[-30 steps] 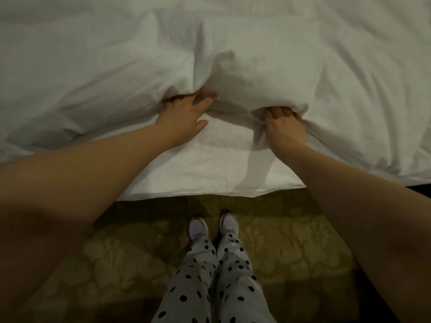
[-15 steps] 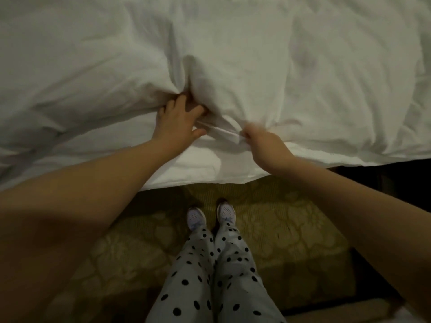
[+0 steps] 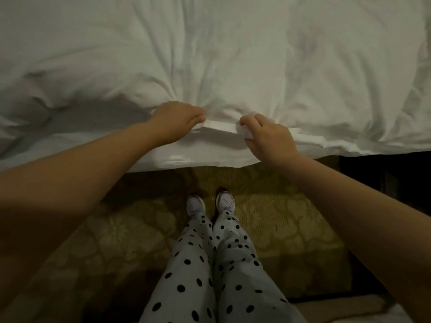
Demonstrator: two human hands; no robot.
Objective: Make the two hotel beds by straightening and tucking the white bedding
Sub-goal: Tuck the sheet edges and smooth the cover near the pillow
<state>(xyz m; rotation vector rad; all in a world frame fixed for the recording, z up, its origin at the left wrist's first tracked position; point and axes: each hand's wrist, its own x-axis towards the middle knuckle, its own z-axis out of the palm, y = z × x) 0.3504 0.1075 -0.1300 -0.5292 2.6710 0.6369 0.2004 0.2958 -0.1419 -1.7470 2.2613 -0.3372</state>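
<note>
Bedding (image 3: 233,54), white and deeply creased, fills the upper half of my view, its folded hem (image 3: 221,126) lying along the near edge of the bed (image 3: 186,157) above a patterned carpet (image 3: 279,217). I count one bed, two hands, two pale shoes (image 3: 196,205) and two legs in spotted trousers (image 3: 210,264). The left hand (image 3: 173,120) is curled into a fist around bunched fabric; the right hand (image 3: 268,138) pinches the hem between thumb and fingers, the two hands near each other.
</note>
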